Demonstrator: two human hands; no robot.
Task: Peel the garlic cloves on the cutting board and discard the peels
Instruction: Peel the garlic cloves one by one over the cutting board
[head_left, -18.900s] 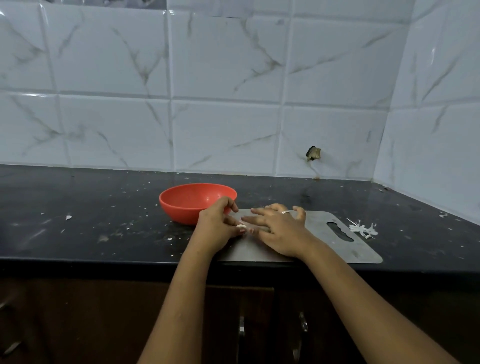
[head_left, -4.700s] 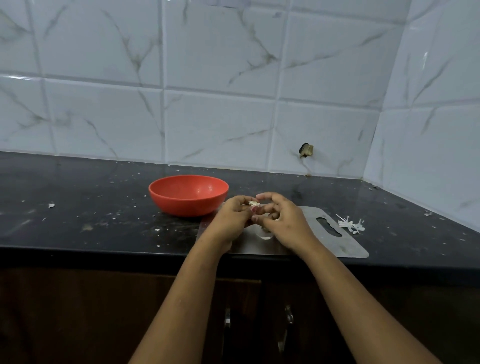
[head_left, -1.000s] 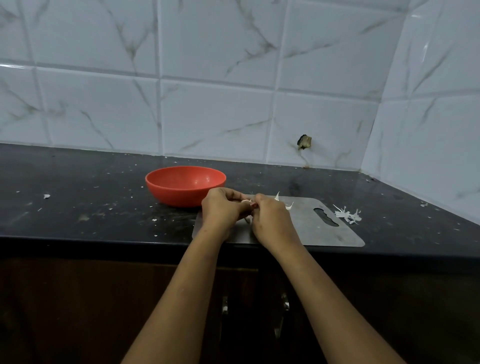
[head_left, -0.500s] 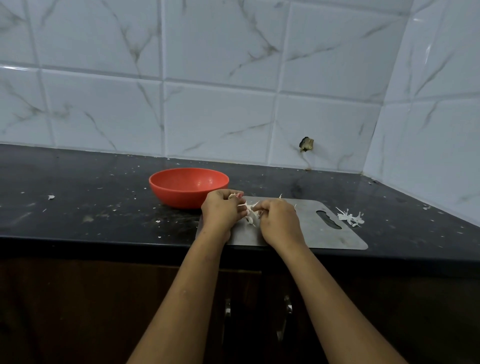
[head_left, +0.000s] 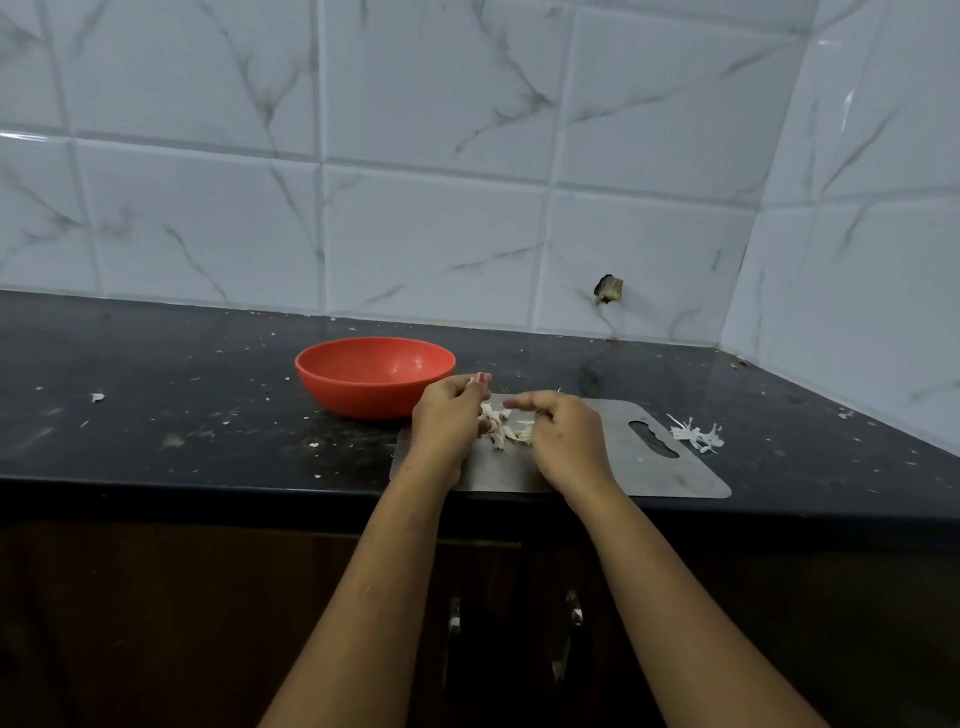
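Note:
A steel cutting board (head_left: 649, 467) lies at the counter's front edge. My left hand (head_left: 447, 421) hovers over its left end, fingers curled, and pinches a small pale garlic clove (head_left: 474, 381) at the fingertips. My right hand (head_left: 566, 441) is over the board's middle with curled fingers that grip a tuft of white garlic peels (head_left: 501, 423). The peels spread between the two hands, and part of them is hidden under the right fingers.
A red bowl (head_left: 374, 374) stands just left of the board, behind my left hand. A small heap of peels (head_left: 696, 434) lies on the black counter (head_left: 182, 415) past the board's handle slot. Tiled walls close the back and the right.
Over the last second my hands have drawn slightly apart, and more loose peel shows between them. The left hand has lifted the clove toward the bowl side.

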